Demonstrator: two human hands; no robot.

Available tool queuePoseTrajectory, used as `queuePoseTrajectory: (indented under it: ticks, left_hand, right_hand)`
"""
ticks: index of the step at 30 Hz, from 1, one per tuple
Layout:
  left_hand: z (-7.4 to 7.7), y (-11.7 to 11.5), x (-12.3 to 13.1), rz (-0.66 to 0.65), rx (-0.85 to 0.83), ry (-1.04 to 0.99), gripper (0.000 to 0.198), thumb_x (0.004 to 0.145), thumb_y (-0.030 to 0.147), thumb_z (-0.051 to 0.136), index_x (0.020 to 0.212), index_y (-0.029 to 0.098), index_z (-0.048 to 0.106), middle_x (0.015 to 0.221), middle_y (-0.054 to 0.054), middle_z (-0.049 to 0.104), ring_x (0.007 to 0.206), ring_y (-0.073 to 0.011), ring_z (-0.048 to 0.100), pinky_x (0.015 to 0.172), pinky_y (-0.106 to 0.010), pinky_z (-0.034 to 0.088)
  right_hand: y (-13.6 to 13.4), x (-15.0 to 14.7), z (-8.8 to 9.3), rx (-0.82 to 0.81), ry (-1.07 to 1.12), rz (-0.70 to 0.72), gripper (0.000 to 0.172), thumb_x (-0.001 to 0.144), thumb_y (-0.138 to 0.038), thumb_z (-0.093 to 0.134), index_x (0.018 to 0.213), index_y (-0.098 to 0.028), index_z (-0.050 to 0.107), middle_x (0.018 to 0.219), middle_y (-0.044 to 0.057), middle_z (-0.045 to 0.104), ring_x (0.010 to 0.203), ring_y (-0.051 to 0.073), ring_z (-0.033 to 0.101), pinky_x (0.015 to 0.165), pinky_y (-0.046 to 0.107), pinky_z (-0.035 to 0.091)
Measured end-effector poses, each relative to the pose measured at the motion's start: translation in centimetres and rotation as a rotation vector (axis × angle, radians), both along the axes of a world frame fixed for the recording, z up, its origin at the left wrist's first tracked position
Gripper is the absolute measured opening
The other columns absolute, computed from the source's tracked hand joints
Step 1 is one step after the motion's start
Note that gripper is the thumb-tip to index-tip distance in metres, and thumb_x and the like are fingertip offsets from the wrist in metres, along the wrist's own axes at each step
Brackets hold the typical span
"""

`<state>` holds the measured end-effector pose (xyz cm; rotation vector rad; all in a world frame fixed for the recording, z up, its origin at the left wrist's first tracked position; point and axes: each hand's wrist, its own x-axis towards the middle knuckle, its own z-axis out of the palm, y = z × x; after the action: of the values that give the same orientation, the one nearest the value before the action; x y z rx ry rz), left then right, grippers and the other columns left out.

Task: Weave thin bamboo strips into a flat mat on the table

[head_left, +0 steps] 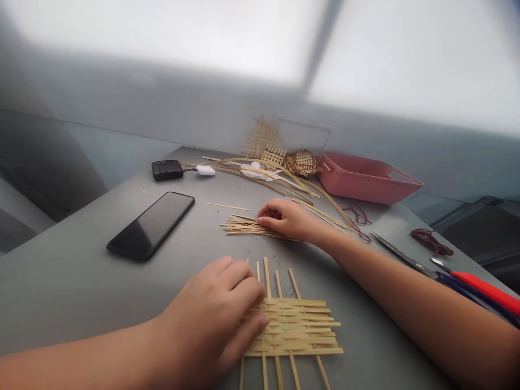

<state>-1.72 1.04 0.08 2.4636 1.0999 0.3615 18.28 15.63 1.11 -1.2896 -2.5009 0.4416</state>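
A flat woven mat of pale strips (296,327) lies on the grey table near the front, with several strips sticking out at its top and bottom. My left hand (223,314) rests over the mat's left side, thumb and fingers on the weave, holding it. Farther back, my right hand (286,218) is at a bundle of loose thin strips (241,226). Its thumb and index finger come together at the strips, and the other fingers are partly hidden. One single strip (228,206) lies just behind the bundle.
A black phone (152,225) lies left; a black box (167,169) and white case (205,170) are behind it. Woven pieces (301,162), long curved strips and a pink basket (365,181) fill the back. Scissors (406,259), dark cord (431,241) and a red-handled tool (487,290) lie right.
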Motion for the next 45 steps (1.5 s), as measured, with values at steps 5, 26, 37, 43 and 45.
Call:
queuePoseTrajectory:
  ticks: [5,26,37,43,45]
  left_hand:
    - [-0.2,0.0,0.1,0.015,-0.004,-0.041,0.008,0.093,0.021,0.050,0.093,0.020,0.057,0.097,-0.006,0.058,0.090,-0.0265,0.051,0.081,-0.043,0.044]
    - [0.2,0.0,-0.7,0.038,-0.033,-0.215,0.014,0.091,0.024,0.050,0.097,0.018,0.061,0.097,-0.007,0.061,0.091,-0.0256,0.055,0.080,-0.040,0.045]
    - [0.1,1.1,-0.1,0.269,-0.368,-0.541,0.025,0.091,0.042,0.056,0.105,0.022,0.060,0.094,-0.002,0.067,0.086,-0.0198,0.062,0.075,-0.032,0.051]
    - [-0.5,0.9,0.2,0.328,-0.413,-0.607,0.028,0.090,0.047,0.057,0.106,0.024,0.060,0.096,-0.002,0.066,0.091,-0.0221,0.062,0.080,-0.036,0.051]
    - [-0.5,0.9,0.2,0.332,-0.422,-0.622,0.028,0.090,0.048,0.057,0.106,0.024,0.060,0.097,-0.002,0.066,0.093,-0.0225,0.063,0.081,-0.036,0.051]
  right_hand:
    - [0.0,-0.9,-0.1,-0.048,0.005,-0.044,0.012,0.084,-0.022,0.064,0.074,-0.018,0.066,0.078,0.003,0.067,0.071,0.016,0.055,0.064,0.025,0.038]
    - [-2.9,3.1,3.0,-0.268,0.284,-0.220,0.033,0.080,-0.048,0.066,0.093,-0.020,0.074,0.068,0.000,0.062,0.058,0.012,0.048,0.053,0.025,0.035]
    - [-9.7,6.4,1.9,-0.296,0.104,-0.198,0.039,0.088,-0.056,0.052,0.075,-0.020,0.059,0.065,-0.002,0.049,0.061,0.014,0.042,0.054,0.026,0.032]
    - [-10.6,4.0,1.3,-0.220,-0.069,-0.152,0.038,0.086,-0.048,0.056,0.061,-0.020,0.046,0.058,-0.004,0.047,0.056,0.011,0.038,0.051,0.025,0.028]
    - [-11.0,3.3,1.2,-0.216,-0.138,-0.154,0.033,0.085,-0.039,0.055,0.060,-0.020,0.045,0.058,-0.004,0.049,0.055,0.011,0.039,0.051,0.024,0.028]
